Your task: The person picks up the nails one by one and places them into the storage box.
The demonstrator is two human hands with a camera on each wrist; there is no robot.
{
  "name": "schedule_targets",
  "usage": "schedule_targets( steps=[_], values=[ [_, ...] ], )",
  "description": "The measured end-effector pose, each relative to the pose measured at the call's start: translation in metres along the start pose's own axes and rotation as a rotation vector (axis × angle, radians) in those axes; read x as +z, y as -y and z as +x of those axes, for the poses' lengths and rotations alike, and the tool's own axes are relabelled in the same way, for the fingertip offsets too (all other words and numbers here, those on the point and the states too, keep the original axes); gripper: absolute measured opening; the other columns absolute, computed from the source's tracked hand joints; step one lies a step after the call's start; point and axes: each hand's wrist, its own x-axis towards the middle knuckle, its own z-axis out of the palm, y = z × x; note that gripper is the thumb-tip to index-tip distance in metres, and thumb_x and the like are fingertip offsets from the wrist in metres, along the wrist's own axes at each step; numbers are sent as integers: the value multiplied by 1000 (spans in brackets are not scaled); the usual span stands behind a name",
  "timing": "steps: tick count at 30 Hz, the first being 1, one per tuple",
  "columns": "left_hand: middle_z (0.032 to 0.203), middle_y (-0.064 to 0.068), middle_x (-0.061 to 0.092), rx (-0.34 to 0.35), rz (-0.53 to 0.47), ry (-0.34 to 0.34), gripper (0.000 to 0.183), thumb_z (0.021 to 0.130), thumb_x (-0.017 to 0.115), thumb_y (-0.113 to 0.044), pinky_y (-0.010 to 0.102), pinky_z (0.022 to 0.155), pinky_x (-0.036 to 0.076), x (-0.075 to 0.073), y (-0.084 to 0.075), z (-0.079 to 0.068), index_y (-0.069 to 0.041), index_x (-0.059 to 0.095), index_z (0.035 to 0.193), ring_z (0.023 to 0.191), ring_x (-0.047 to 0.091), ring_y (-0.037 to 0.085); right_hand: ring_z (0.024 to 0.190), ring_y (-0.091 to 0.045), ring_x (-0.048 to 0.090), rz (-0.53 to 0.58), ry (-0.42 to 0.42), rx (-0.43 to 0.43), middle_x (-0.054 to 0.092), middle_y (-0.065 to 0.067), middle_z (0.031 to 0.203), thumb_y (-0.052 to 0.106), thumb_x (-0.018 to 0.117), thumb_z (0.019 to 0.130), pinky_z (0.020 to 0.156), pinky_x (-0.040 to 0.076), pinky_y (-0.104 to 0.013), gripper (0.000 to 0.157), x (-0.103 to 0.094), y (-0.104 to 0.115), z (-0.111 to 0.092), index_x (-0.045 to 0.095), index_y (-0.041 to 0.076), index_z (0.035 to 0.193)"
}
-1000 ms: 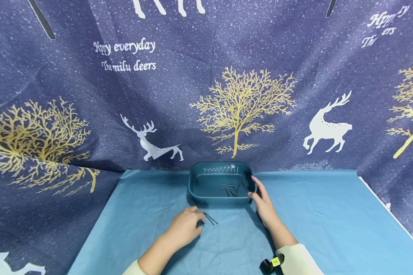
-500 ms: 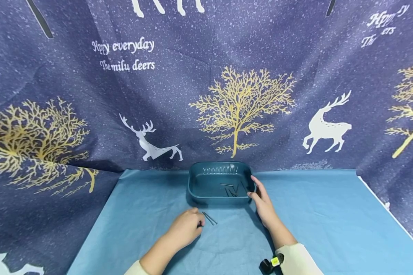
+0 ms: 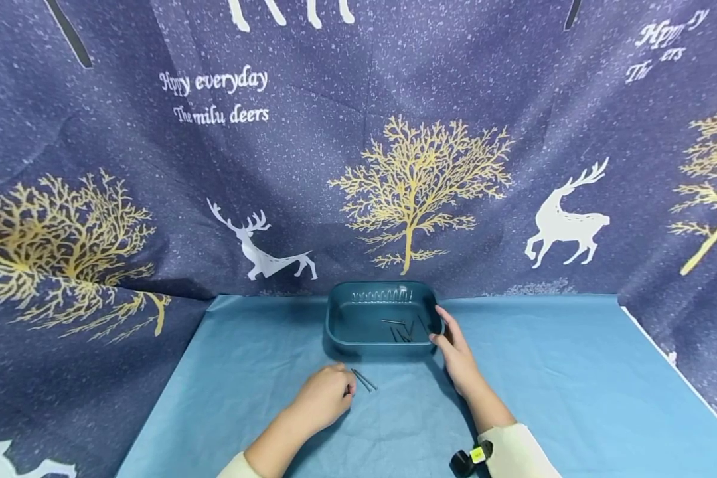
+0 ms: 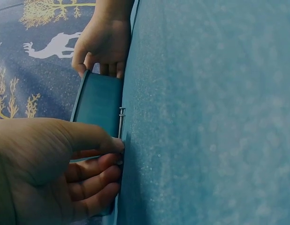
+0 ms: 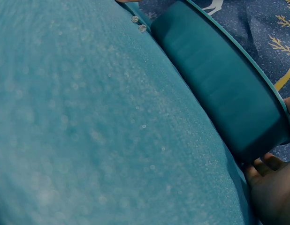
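Observation:
My left hand (image 3: 325, 396) is low over the cloth, thumb and fingers curled together around a nail that is now mostly hidden in the hand. In the left wrist view the thumb (image 4: 118, 144) comes down right at the cloth, close to the loose nails (image 4: 121, 119). Two long dark nails (image 3: 364, 380) lie side by side just right of these fingertips. My right hand (image 3: 461, 362) grips the right end of a teal rectangular dish (image 3: 367, 344), thumb at its near rim and fingers round the side. Inside the dish, several nails (image 3: 393, 322) lie scattered toward the right.
A light blue cloth (image 3: 550, 372) covers the table. Right behind the dish hangs a dark blue curtain (image 3: 311, 172) printed with deer and golden trees. A black device with a yellow label (image 3: 478, 455) sits at the right wrist.
The left fingers have closed in, and the dark nail that showed between them is now nearly out of sight. The right hand, dish and two loose nails stay in place.

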Motion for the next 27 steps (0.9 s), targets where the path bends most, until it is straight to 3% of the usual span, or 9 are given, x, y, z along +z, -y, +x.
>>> schedule_targets(
  steps=[17,27],
  values=[
    [71,-11,47,8,31,-42,24,83,72,-8,21,60,38,2,0,0,-22,57,70,68,42,5,159,-33,1,14,9,-6,4,-11,172,10,49,103,128,10,-56,63,0,-3,2,28,22,161],
    [70,-11,47,19,11,-62,22,84,71,-8,20,62,38,-4,-3,-1,-20,58,71,68,41,6,159,-35,-1,13,18,2,2,-12,172,11,48,103,127,11,-60,63,-1,-1,1,26,21,161]
  ],
)
